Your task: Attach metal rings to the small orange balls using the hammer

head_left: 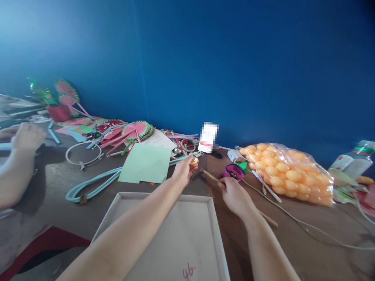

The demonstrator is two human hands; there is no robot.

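My left hand (183, 171) is closed around a small round shiny object (194, 159) with an orange-yellow rim. Its kind is hard to make out, since the fingers cover part of it. A brown wooden stick (210, 178) runs through my right hand (236, 197), which grips it with the fingers wrapped round. One end points toward my left hand without visibly touching it; the other emerges beyond my right wrist. Just behind my right hand is a purple round holder (230, 170) with a green leaf shape. Below both arms lies a shallow pale box lid (175, 230) marked "46".
A green paper sheet (145, 162), coiled light-blue tubing (93, 183) and paper fans (137, 130) lie left. A bag of orange balls (281, 171), a cable (307, 226) and a plastic bottle (353, 160) are right. Another person's hand (27, 136) is far left.
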